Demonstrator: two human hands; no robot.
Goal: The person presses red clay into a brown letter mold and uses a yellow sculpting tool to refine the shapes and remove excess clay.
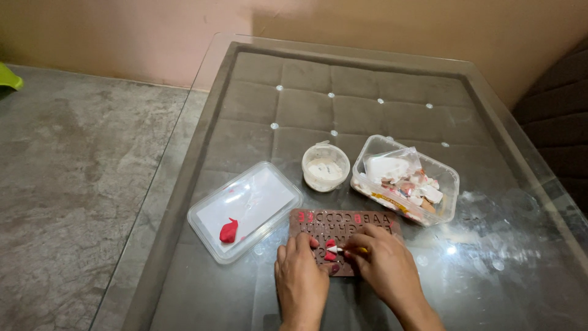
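Note:
A brown letter mould (pixel 343 222) lies flat on the glass table (pixel 490 245), with red material filling a few of its cavities. My left hand (pixel 300 276) rests on the mould's left part, fingertips pressing near a red-filled cavity. My right hand (pixel 383 260) lies over the mould's right part and pinches a small white stick-like tool (pixel 334 249) with its tip at the red material. A lump of red clay (pixel 228 231) sits on a clear plastic lid (pixel 257 196) to the left.
A small round tub (pixel 325 167) of white powder stands behind the mould. A clear box (pixel 450 178) with white and reddish pieces is at the right. The floor lies to the left, a wall behind.

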